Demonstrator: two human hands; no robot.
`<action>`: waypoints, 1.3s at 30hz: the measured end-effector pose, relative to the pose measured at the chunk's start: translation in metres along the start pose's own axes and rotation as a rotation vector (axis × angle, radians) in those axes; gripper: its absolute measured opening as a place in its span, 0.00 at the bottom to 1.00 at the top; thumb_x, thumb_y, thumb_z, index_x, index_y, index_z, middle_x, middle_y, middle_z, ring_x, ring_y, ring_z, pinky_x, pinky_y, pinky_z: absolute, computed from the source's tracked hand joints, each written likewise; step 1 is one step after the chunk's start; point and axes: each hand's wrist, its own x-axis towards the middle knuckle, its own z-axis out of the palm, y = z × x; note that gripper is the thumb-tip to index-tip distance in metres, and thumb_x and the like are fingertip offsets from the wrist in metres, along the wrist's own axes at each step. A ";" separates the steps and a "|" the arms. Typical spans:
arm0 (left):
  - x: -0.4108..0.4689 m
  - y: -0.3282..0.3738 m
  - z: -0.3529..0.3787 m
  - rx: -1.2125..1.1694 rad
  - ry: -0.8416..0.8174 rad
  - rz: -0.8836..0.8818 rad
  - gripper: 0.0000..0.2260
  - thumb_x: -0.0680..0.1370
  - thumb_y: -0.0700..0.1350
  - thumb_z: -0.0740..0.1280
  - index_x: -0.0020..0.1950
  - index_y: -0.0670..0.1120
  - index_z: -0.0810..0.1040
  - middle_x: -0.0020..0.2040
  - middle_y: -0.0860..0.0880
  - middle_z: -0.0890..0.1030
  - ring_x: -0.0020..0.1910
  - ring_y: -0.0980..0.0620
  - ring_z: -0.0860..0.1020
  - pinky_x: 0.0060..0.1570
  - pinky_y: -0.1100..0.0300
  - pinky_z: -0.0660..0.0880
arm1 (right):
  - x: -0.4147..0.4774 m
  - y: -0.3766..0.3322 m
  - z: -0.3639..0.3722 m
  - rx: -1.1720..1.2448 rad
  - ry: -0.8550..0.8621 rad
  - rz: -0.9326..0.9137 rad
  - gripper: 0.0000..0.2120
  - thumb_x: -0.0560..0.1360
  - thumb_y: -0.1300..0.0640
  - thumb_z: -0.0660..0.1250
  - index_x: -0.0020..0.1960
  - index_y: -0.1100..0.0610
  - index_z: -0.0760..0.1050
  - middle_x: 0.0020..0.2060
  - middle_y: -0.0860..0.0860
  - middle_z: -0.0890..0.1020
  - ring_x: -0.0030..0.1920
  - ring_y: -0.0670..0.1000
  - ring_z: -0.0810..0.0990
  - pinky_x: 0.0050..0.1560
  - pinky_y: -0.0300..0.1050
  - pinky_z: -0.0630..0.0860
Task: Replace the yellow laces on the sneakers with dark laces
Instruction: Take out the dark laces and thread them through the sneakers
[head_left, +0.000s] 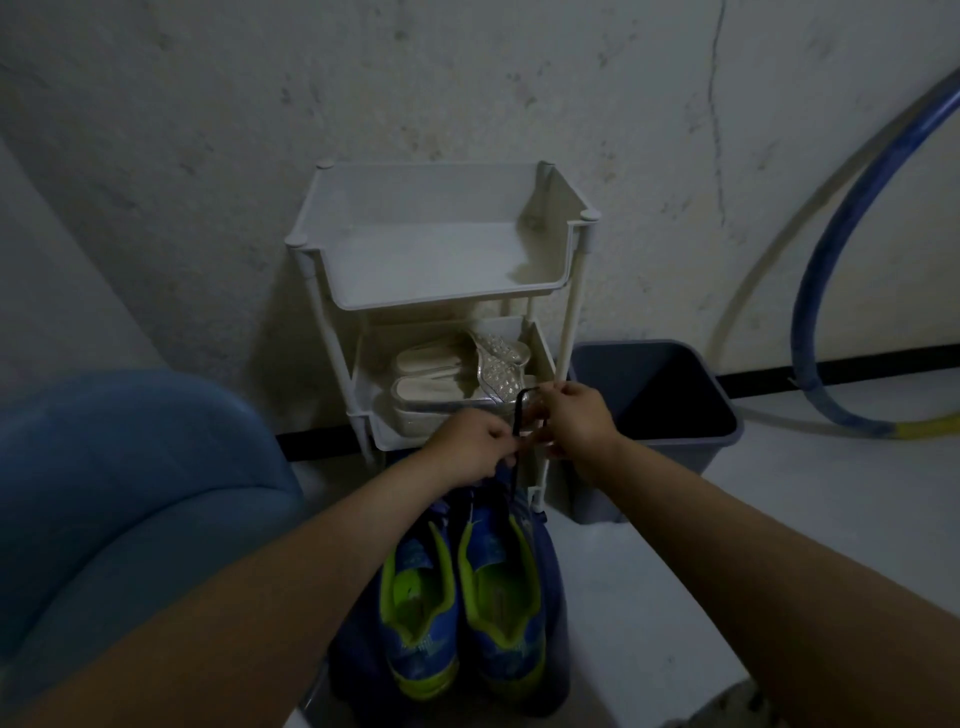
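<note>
Pinching dark lace (519, 415): left hand (475, 447), right hand (579, 415).

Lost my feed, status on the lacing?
Left hand and right hand both pinching the dark lace above the sneakers. No yellow laces visible. Nothing in the way.

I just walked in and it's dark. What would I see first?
Probably the bright blue-and-yellow-green sneakers low in the middle, side by side. Just above them, the left hand and right hand hold a dark lace between them, in front of a white shelf rack against the wall.
</note>
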 end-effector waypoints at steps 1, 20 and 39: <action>-0.001 0.004 -0.003 -0.063 0.048 0.013 0.12 0.80 0.49 0.66 0.40 0.45 0.82 0.40 0.45 0.84 0.32 0.53 0.77 0.38 0.59 0.74 | 0.000 0.000 -0.002 -0.056 -0.024 0.030 0.09 0.83 0.58 0.58 0.57 0.61 0.75 0.44 0.57 0.83 0.32 0.52 0.80 0.27 0.41 0.73; 0.002 -0.001 -0.019 -0.082 -0.078 -0.021 0.08 0.80 0.38 0.63 0.57 0.46 0.79 0.46 0.47 0.81 0.32 0.54 0.76 0.34 0.65 0.73 | -0.011 -0.022 0.006 -0.098 -0.099 -0.189 0.13 0.81 0.59 0.61 0.49 0.68 0.78 0.35 0.58 0.79 0.25 0.46 0.77 0.24 0.36 0.71; -0.001 0.014 -0.027 -0.513 0.181 0.063 0.08 0.79 0.47 0.68 0.47 0.46 0.85 0.46 0.37 0.84 0.35 0.52 0.78 0.37 0.61 0.76 | -0.012 -0.017 0.001 -0.484 -0.408 0.047 0.10 0.80 0.57 0.61 0.55 0.61 0.77 0.38 0.52 0.81 0.36 0.51 0.81 0.35 0.42 0.73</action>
